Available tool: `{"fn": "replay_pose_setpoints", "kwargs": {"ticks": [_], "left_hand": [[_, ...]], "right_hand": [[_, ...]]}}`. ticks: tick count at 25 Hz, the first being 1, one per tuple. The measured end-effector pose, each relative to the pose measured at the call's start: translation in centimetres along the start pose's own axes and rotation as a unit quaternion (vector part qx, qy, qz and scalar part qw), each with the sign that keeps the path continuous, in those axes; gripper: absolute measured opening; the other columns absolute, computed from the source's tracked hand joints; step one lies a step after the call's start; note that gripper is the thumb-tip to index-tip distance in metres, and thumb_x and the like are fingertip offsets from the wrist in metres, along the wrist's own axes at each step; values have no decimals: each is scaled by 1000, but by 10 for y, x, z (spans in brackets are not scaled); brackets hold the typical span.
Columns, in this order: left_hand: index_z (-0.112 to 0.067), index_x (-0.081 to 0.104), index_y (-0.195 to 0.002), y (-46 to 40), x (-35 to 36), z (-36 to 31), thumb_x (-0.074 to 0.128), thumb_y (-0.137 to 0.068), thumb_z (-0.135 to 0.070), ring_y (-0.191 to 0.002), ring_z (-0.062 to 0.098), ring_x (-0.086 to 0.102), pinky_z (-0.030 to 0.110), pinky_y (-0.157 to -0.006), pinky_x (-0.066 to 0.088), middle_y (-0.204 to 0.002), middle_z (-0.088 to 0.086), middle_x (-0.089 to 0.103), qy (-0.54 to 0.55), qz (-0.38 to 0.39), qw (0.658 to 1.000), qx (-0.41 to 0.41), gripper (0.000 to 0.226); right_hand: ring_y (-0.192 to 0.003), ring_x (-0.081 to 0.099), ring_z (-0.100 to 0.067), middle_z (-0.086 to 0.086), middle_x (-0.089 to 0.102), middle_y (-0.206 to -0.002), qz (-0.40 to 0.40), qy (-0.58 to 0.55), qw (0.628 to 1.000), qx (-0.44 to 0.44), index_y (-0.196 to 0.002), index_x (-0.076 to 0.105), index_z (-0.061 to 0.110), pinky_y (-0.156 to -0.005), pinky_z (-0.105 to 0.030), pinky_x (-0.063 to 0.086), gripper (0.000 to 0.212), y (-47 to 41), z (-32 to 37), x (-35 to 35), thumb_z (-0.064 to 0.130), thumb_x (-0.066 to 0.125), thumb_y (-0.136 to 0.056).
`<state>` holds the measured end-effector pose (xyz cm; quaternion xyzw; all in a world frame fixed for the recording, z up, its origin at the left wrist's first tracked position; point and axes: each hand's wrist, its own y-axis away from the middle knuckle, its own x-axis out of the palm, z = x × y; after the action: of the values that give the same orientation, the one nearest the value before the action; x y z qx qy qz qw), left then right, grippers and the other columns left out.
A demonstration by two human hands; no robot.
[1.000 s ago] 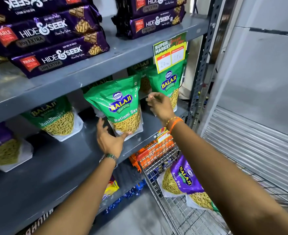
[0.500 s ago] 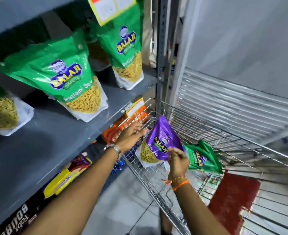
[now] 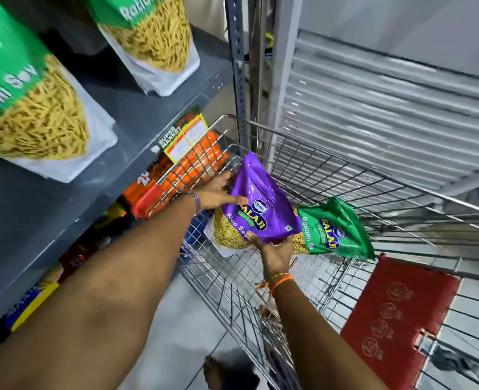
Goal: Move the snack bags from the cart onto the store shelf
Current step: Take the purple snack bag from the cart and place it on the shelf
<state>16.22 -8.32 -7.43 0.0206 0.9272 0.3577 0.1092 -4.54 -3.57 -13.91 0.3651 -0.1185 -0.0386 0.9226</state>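
Head view — purple bag (image 3: 263,204), "Aloo Sev"

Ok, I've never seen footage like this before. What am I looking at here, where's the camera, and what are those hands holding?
There is no machine here: a person wears a camera on the head, looking forward and down at their own arms. Both hands reach into a wire shopping cart. The left hand and the right hand together grip a purple Aloo Sev bag, one at each side. Beside it in the cart lies a green Ratlami Sev bag. To the left is the grey store shelf, where two more green bags already stand upright. A red flap belongs to the cart.
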Motion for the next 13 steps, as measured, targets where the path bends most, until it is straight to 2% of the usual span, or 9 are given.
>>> {"fn": "replay_pose_setpoints", "kwargs": {"ticks": [2,3,5,6,7,8,10,12,13], "left_hand": [[-8,53,-136,-10,-1,3,79,-82,-15,-131,28,56,40,-107,51,-143,16,56,10,2,1000,15,61],[-10,61,-122,-11,-2,4,76,-84,-12,-114,24,66,32,-95,59,-130,13,65,21,-4,999,30,41],[-12,66,-100,-9,-1,5,73,-86,-7,-79,8,71,16,-69,59,-98,3,76,37,-20,998,46,17],[-11,66,-91,-5,-1,5,74,-85,-6,-67,3,70,14,-61,56,-83,-3,77,37,-30,998,49,11],[-9,64,-83,0,-3,3,75,-84,-6,-60,3,67,16,-59,53,-72,-6,75,33,-42,997,50,12],[-4,62,-79,5,-5,2,77,-83,-7,-61,11,64,21,-62,50,-70,-1,72,29,-56,997,52,16],[5,62,-87,21,-4,-5,79,-82,-11,-74,20,51,32,-69,40,-78,15,60,26,-87,994,66,24],[3,61,-78,40,-1,-19,78,-82,-11,-64,15,52,27,-58,38,-69,10,61,58,-111,988,86,22],[-2,59,-69,51,0,-29,78,-83,-10,-51,10,53,20,-50,38,-59,-2,64,66,-124,985,100,25]], "right_hand": [[-99,73,-22,-11,74,-113,7,-12,1000,-14,-122,62,8,-90,-44,59,70,-9,-3,3,-10,86,-59],[-93,75,-16,-4,78,-107,14,-16,999,-25,-113,66,15,-84,-38,61,60,-10,-4,4,-5,87,-60],[-90,76,-12,2,79,-101,20,-2,999,-40,-106,68,16,-80,-30,61,50,-11,-2,5,2,87,-62],[-95,75,-17,-2,78,-104,22,8,999,-40,-110,67,12,-83,-34,61,51,-11,1,4,3,87,-63],[-101,73,-24,-10,76,-109,23,22,999,-38,-115,64,4,-89,-41,60,56,-9,7,4,4,87,-64],[-105,71,-30,-18,73,-114,24,34,998,-41,-118,60,-3,-93,-48,57,60,-6,13,4,6,87,-65],[-107,69,-37,-24,70,-116,38,52,997,-49,-119,57,-8,-96,-54,55,63,1,30,2,8,87,-66],[-99,73,-30,-16,75,-108,62,69,993,-70,-113,63,-3,-90,-47,58,53,11,56,1,7,86,-67],[-90,75,-22,-8,78,-100,76,77,991,-84,-106,69,4,-84,-40,59,41,17,71,2,7,85,-68]]}}
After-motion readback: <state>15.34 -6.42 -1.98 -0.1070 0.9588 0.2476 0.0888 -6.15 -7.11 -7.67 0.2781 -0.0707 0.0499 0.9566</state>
